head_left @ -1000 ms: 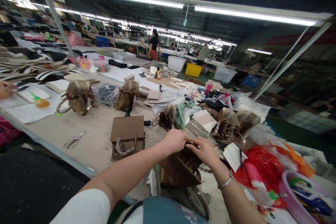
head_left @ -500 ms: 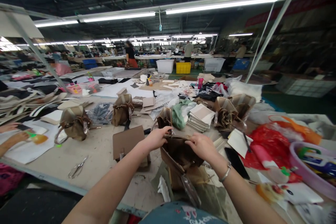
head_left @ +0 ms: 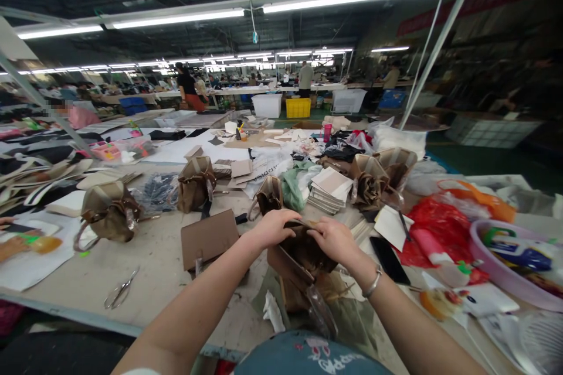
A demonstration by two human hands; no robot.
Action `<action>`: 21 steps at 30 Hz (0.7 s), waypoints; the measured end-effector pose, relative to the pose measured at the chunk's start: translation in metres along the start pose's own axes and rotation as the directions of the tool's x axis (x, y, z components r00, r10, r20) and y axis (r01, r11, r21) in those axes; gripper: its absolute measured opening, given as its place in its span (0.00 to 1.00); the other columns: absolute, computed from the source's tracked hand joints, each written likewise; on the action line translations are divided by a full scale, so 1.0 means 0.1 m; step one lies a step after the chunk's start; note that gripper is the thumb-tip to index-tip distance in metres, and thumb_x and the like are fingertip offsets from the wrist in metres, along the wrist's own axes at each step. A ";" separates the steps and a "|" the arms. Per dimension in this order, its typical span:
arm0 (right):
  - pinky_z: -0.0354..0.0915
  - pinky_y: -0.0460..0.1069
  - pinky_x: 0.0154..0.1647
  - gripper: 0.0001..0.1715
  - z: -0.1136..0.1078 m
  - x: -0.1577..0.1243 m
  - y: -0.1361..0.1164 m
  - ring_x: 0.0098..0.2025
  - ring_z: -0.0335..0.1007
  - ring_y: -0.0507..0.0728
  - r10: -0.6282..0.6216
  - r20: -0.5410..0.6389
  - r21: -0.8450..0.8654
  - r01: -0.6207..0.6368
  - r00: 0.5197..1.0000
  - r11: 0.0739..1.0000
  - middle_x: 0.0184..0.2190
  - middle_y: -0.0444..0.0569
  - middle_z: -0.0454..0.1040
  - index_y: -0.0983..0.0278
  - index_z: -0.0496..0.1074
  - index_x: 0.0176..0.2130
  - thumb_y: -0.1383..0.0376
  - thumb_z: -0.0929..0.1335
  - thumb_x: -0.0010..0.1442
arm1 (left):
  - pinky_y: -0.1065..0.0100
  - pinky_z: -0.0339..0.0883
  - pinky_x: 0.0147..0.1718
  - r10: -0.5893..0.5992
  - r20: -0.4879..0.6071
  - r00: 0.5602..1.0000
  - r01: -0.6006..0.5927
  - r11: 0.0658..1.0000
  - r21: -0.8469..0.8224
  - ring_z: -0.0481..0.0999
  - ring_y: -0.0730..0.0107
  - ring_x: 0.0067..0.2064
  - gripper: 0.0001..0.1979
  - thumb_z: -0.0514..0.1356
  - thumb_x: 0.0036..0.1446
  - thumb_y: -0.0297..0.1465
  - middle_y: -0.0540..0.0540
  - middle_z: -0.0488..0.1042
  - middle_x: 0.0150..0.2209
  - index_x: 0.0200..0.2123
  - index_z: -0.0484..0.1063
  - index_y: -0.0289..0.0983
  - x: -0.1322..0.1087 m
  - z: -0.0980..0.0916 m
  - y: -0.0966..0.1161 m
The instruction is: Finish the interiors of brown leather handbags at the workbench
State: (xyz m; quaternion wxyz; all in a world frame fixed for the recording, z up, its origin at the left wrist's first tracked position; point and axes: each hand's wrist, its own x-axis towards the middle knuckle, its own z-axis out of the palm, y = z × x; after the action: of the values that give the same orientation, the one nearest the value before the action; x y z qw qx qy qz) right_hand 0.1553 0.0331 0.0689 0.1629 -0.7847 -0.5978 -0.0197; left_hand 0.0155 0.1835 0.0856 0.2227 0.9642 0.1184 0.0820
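Observation:
A brown handbag [head_left: 290, 263] stands in front of me with its mouth facing up and its dark inside showing. My left hand [head_left: 275, 228] is closed on the far left part of the rim. On the right part of the same rim, my right hand [head_left: 331, 238] pinches the edge, thumb toward the inside. A clear-wrapped piece [head_left: 320, 307] hangs at the bag's near side. Just beyond my left hand sits a smaller-looking brown bag [head_left: 269, 193]. Left of the handbag rests a brown flap panel [head_left: 209, 240], part of another bag.
Scissors [head_left: 122, 290] lie on the table [head_left: 153, 269] at left. More brown bags [head_left: 109, 211] stand around. A stack of cards [head_left: 332, 187], a black phone [head_left: 389, 261], a red plastic bag [head_left: 440, 234] and a purple basin [head_left: 479, 246] are to the right. A co-worker's hand [head_left: 13, 246] is at far left.
The view has turned slightly right, so the surroundings shift left. Both hands stay on the bag's rim; they have drawn a little closer together, with the left hand flatter over the edge.

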 end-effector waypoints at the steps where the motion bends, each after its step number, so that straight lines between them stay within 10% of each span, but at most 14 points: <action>1: 0.57 0.47 0.29 0.16 0.00 0.01 0.00 0.30 0.66 0.53 -0.001 0.003 0.009 0.000 1.000 1.000 0.28 0.46 0.71 0.59 0.74 0.28 0.58 0.62 0.60 | 0.68 0.62 0.49 0.004 -0.027 1.000 -0.004 1.000 -0.015 0.71 0.67 0.48 0.20 0.63 0.45 0.28 0.48 0.73 0.46 0.45 0.69 0.40 -0.01 0.00 -0.01; 6: 0.57 0.47 0.30 0.16 -0.02 0.03 0.00 0.29 0.66 0.53 -0.018 0.013 0.038 0.017 1.000 0.999 0.27 0.45 0.71 0.59 0.74 0.28 0.59 0.61 0.60 | 0.71 0.63 0.44 0.001 -0.099 0.995 -0.002 1.000 -0.014 0.73 0.69 0.43 0.03 0.61 0.49 0.30 0.49 0.75 0.39 0.30 0.71 0.38 -0.05 0.06 -0.09; 21: 0.58 0.47 0.27 0.20 0.04 0.02 0.04 0.26 0.65 0.52 -0.010 -0.001 0.081 0.010 1.000 0.997 0.24 0.45 0.68 0.59 0.74 0.24 0.55 0.62 0.60 | 0.69 0.64 0.36 -0.258 -0.207 0.944 0.273 0.961 0.043 0.74 0.67 0.37 0.06 0.58 0.52 0.35 0.50 0.77 0.32 0.30 0.73 0.39 0.01 0.15 -0.02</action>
State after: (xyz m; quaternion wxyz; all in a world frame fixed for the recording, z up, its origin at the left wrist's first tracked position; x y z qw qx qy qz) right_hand 0.1589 0.0348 0.0643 0.1944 -0.7745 -0.6020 0.0034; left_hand 0.0190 0.1793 0.0717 0.1843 0.9337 0.2717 0.1430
